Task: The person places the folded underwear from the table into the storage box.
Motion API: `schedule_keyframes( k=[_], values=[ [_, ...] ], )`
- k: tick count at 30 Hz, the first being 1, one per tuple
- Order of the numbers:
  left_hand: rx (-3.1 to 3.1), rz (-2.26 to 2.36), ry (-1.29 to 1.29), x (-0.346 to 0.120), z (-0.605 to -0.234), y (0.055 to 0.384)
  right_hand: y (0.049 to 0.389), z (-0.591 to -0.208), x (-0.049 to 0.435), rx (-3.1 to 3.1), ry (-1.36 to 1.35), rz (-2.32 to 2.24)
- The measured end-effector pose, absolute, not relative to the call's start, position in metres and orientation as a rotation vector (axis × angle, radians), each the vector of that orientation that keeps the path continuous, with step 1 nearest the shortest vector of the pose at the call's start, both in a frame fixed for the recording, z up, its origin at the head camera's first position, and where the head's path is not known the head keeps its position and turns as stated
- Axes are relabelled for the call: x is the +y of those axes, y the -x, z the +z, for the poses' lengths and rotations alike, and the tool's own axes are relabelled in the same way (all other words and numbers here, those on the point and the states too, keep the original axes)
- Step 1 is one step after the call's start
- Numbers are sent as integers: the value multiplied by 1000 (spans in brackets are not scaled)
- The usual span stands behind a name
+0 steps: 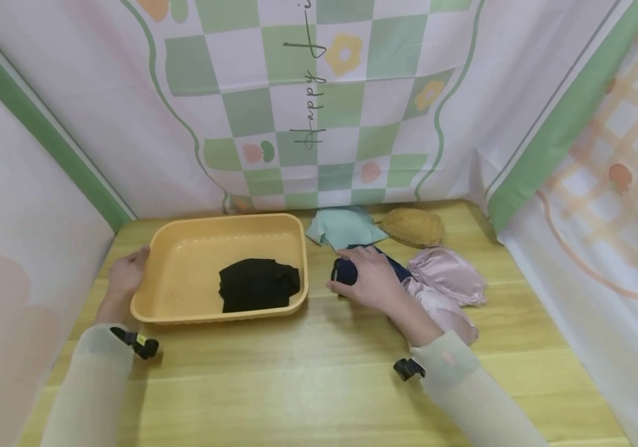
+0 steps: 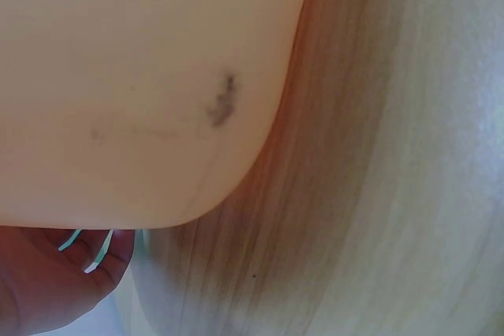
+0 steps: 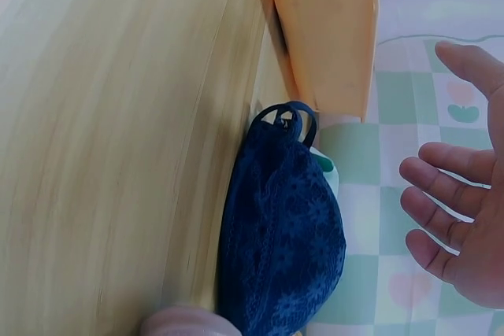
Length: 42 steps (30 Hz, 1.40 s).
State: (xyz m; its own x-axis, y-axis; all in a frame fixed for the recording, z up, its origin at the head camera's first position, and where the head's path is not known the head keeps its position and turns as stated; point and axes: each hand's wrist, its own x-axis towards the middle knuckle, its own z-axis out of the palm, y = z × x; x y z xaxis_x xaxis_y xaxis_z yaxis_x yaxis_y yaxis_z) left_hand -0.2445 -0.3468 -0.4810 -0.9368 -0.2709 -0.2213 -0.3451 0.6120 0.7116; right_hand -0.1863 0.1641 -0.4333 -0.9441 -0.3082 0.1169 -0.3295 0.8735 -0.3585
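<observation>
My left hand (image 1: pixel 125 276) holds the left rim of a yellow-orange plastic tray (image 1: pixel 181 267); the left wrist view shows its fingers (image 2: pixel 101 261) along the tray's edge. Inside the tray, toward its right end, lies a folded black garment (image 1: pixel 257 285). Over a navy bra (image 1: pixel 345 271) hovers my right hand (image 1: pixel 374 279), partly covering it in the head view. From the right wrist, the bra shows a floral pattern and looped straps, and a gap separates it from the spread fingers (image 3: pixel 441 175).
Pink satin bras (image 1: pixel 447 276) lie on the wooden table right of the navy one. Behind it are a pale teal piece (image 1: pixel 346 228) and a mustard, cup-shaped piece (image 1: pixel 414 226). A printed curtain (image 1: pixel 319 124) hangs along the table's back edge, with more fabric at both sides.
</observation>
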Motion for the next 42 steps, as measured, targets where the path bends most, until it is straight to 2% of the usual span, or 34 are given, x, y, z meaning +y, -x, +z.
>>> schedule_keyframes(
  k=[42],
  values=[
    [2680, 1313, 533, -348, -482, 245, 167, -430, 206, -3033, -303, 648]
  ],
)
